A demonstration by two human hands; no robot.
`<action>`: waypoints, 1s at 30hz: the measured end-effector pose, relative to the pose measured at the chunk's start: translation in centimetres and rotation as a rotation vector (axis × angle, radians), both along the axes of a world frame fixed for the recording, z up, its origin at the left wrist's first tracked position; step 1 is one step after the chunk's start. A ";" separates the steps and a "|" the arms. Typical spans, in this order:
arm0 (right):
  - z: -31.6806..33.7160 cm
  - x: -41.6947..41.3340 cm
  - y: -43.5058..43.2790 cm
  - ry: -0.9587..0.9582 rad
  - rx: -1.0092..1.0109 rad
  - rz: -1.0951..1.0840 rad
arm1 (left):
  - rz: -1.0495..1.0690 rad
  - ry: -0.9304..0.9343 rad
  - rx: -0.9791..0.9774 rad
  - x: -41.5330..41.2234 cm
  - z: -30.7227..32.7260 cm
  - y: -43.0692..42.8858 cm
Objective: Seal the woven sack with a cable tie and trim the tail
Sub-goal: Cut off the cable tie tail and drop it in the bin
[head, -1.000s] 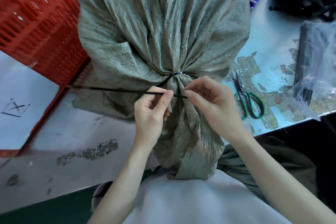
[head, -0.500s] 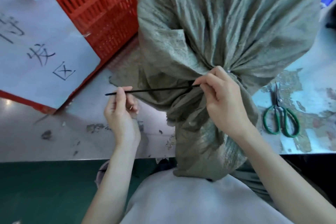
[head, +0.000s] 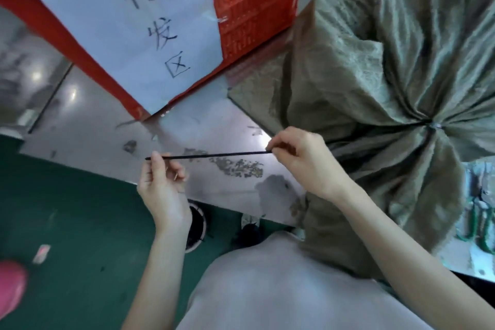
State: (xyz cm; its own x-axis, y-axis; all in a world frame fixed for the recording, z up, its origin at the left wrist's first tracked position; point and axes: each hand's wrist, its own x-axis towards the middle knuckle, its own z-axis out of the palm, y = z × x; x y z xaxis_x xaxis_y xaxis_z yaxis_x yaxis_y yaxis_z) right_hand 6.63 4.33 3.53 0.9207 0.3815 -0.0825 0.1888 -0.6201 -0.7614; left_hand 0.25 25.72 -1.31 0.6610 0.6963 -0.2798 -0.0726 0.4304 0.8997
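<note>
Head cam: both hands pinch a thin black plastic cable tie, stretched straight over the scuffed grey metal table. Left hand grips its 9 o'clock end, right hand the other. The crinkly olive woven sack sits at 2 o'clock, neck bunched.

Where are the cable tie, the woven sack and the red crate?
cable tie [head: 214, 155], head view, middle of the black strip.
woven sack [head: 375, 61], head view, creased side.
red crate [head: 249, 8], head view, slatted wall.

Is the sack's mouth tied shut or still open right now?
Shut. The woven sack is gathered into tight pleats meeting at a small band at its neck, with the loose fabric fanning out below it.
</note>
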 end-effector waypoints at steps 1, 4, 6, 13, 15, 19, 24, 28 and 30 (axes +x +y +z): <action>-0.5 0.2 0.9 0.053 -0.027 0.060 | 0.030 0.003 0.012 -0.6 -0.1 0.8; -2.0 0.6 4.8 0.163 -0.052 0.200 | 0.143 0.061 0.090 -3.0 -0.5 4.3; -2.7 0.9 5.8 0.211 -0.008 0.180 | 0.119 0.114 0.221 -4.1 -0.8 5.6; -4.8 2.0 10.9 0.404 0.060 0.196 | -0.082 0.391 0.557 -10.1 -2.6 11.3; -5.3 2.1 12.0 0.419 0.060 0.197 | -0.085 0.448 0.547 -11.4 -4.0 12.6; -6.7 2.0 13.2 0.412 0.023 0.157 | -0.161 0.637 0.600 -12.9 -7.5 14.6; -7.6 1.9 13.1 0.450 0.011 0.114 | -0.363 0.854 0.735 -12.8 -12.3 16.4; -7.7 2.2 12.8 0.441 -0.007 0.110 | -0.517 1.037 0.665 -12.9 -15.4 16.6; -7.6 2.5 12.6 0.429 -0.017 0.108 | -0.534 1.064 0.662 -12.6 -15.9 16.0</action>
State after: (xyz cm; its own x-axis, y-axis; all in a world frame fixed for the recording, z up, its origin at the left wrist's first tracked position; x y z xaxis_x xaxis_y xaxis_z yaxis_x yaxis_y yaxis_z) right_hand 9.16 16.95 -4.06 0.7568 0.4689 -0.4555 -0.0776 -0.6274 -0.7748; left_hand -12.38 41.71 -17.25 0.5661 0.6272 -0.5350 0.8174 -0.3428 0.4630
